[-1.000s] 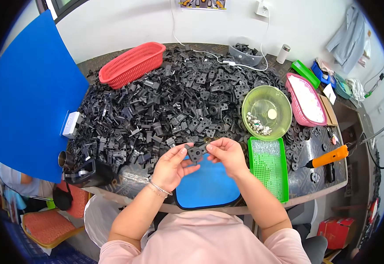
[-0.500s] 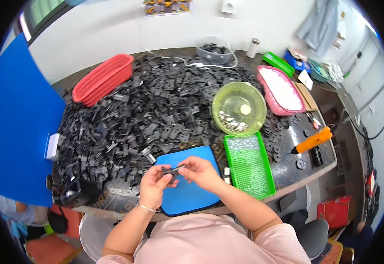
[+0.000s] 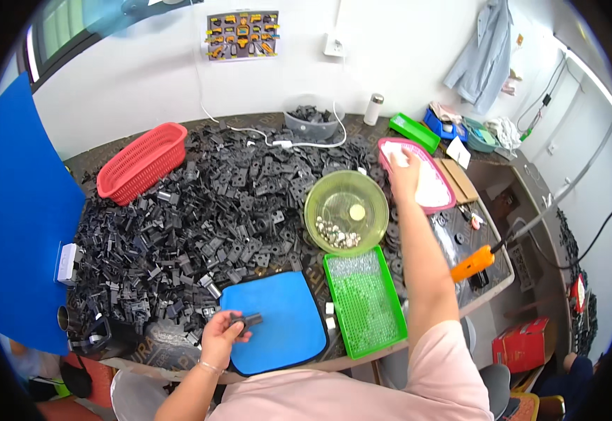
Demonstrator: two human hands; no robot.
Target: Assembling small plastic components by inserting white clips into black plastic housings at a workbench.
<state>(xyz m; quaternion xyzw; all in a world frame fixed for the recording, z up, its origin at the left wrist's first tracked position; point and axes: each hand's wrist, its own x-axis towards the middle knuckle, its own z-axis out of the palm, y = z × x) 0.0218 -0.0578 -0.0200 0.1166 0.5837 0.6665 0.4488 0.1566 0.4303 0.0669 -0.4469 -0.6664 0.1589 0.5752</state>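
Note:
My left hand (image 3: 219, 338) holds a small black plastic part (image 3: 250, 320) between thumb and fingers, above the blue mat (image 3: 283, 333) at the table's front edge. The part's short tube-like end points right. My right arm is stretched out to the far right. There my right hand (image 3: 406, 175) dips into the pink basket (image 3: 439, 209), which is filled with a white mass (image 3: 429, 184) too fine to make out. Its fingertips are partly lost against the white, so what they grip, if anything, does not show.
Loose black plastic parts (image 3: 229, 203) heap over the table's left and middle. A yellow-green basket (image 3: 307, 210) with small metal pieces and a green tray (image 3: 398, 309) of shiny bits stand right of the mat. An orange screwdriver (image 3: 473, 264) hangs beside my right forearm. A red basket (image 3: 144, 165) stands back left.
My right hand has left the black part and gone up and right into the pink basket. My left hand keeps the part over the mat. The whole view has shifted.

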